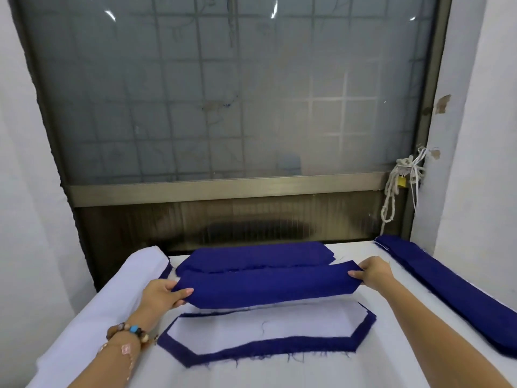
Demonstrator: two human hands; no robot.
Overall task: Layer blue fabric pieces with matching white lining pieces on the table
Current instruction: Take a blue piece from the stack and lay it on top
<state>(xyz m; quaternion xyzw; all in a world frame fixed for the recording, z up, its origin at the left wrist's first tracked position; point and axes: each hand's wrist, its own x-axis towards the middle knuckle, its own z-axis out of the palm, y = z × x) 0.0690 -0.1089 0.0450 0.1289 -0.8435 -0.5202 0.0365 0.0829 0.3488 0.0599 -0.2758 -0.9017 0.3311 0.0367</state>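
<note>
Both hands pinch one blue piece (pixel 265 287) by its ends, left hand (pixel 161 294) and right hand (pixel 373 271), long axis spanning between them, with the white-lined stack (pixel 263 329) just nearer than both hands.

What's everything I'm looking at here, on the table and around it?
held fabric piece: one, blue, lifted over mid-table
fabric pile: one, blue, behind it
lining piece: one, white, on a blue piece at front
strip stack: one, blue, right side
folded cloth: one, white, far left
table: one, white-covered, below everything
window: one, frosted grey, behind
rope: one, whitish, right of window
bracelet: one, beaded, left wrist
left hand: one, grips held piece's left end
right hand: one, grips its right end
</note>
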